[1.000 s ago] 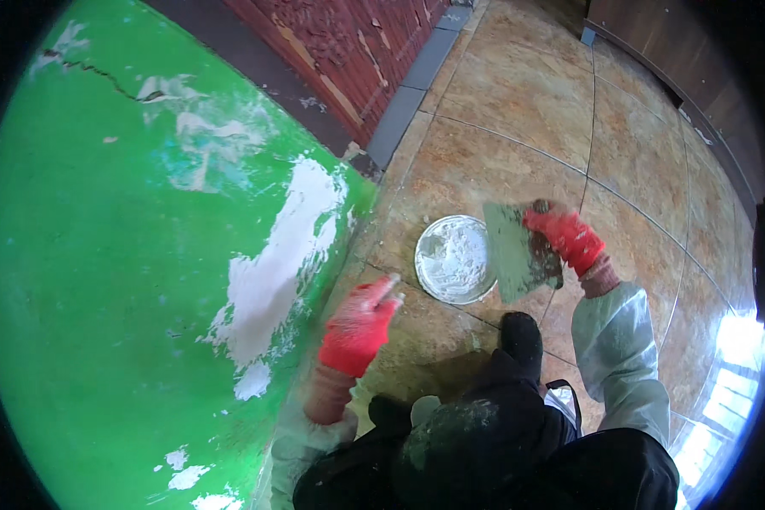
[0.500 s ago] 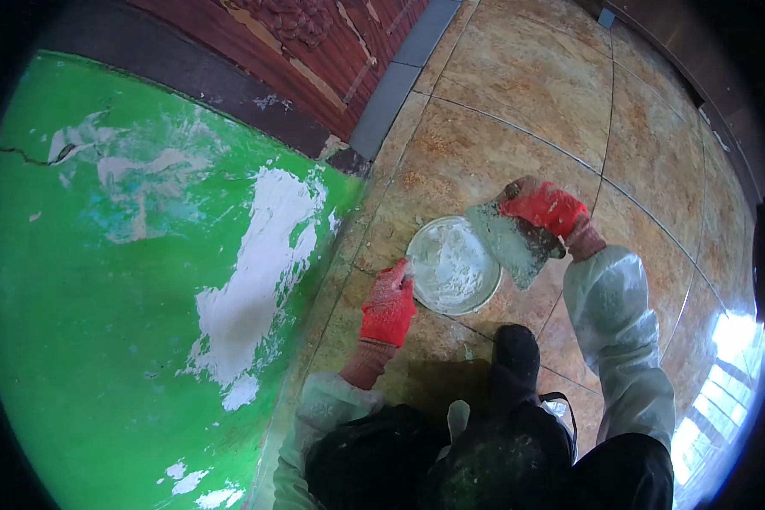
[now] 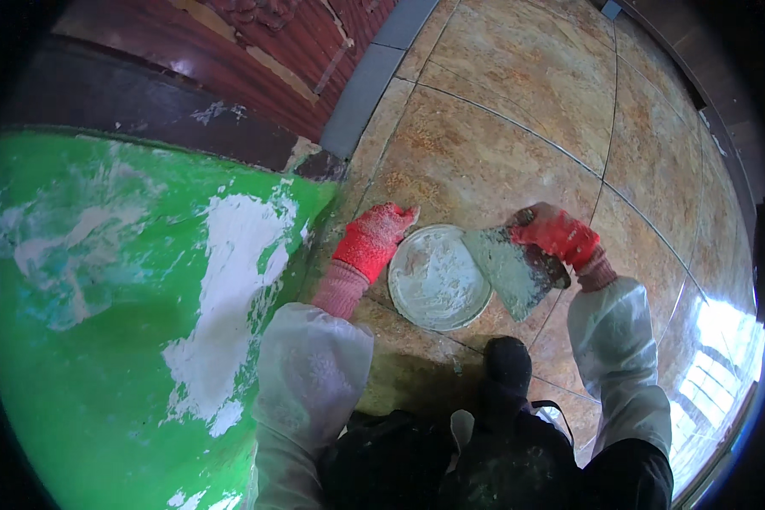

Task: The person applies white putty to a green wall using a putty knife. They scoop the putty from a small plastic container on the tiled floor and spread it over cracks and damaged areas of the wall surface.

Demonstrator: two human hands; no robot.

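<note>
A round white bucket (image 3: pixel 441 278) of white putty stands on the tiles in front of me, its inner wall smeared. In a red glove, my right hand (image 3: pixel 554 234) is closed around a wide putty knife (image 3: pixel 508 270). The knife's putty-coated blade reaches over the bucket's right rim. My left hand (image 3: pixel 371 240), also red-gloved and dusted white, is closed just off the bucket's upper left rim. Whatever its fingers may hold is hidden. To the left, a green wall (image 3: pixel 127 357) carries a long patch of white putty (image 3: pixel 221 314).
Brown marbled floor tiles (image 3: pixel 484 136) spread out ahead and to the right. A dark baseboard-like band (image 3: pixel 161 110) and a reddish-brown carved panel (image 3: pixel 272 42) adjoin the green wall. My dark shoe (image 3: pixel 508 361) is close below the bucket.
My left hand has moved up from the bucket's left rim to its upper left. My right hand and the putty knife sit slightly lower. The whole view has shifted and turned a little.
</note>
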